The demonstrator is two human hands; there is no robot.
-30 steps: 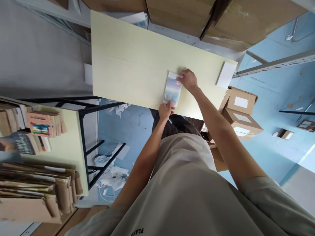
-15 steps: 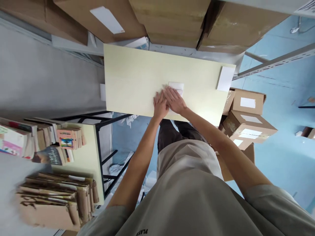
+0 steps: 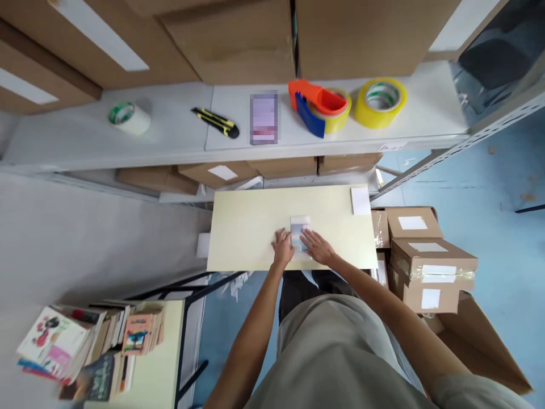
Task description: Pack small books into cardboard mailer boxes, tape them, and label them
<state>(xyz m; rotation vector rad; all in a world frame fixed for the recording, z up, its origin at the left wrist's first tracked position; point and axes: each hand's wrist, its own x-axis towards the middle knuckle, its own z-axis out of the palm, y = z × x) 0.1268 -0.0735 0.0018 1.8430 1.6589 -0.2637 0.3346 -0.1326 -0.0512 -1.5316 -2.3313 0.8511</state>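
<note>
A small flat rectangular item with a pale blue and pink face, like a thin book or card (image 3: pixel 300 232), lies on the cream tabletop (image 3: pixel 247 227). A white strip shows beyond its far edge, and a pale margin shows at its near end. My right hand (image 3: pixel 318 248) rests flat on its right side with the fingers spread. On the left, my left hand (image 3: pixel 283 248) has its fingertips down on the tabletop and its thumb apart, close to the item's left edge. A stack of white paper (image 3: pixel 360 201) sits at the table's far right corner.
On the shelf (image 3: pixel 170 139) ahead lie a white tape roll (image 3: pixel 130 118), a box cutter (image 3: pixel 216 122), a tape dispenser (image 3: pixel 319 105) and a yellow tape roll (image 3: pixel 380 103). Cardboard boxes (image 3: pixel 430 255) are stacked at right. Books (image 3: pixel 106 341) stand on a side table at left.
My hands have moved apart from their overlapped position, showing the item's pastel face. The view has tilted up, bringing the upper shelf and its tools into sight.
</note>
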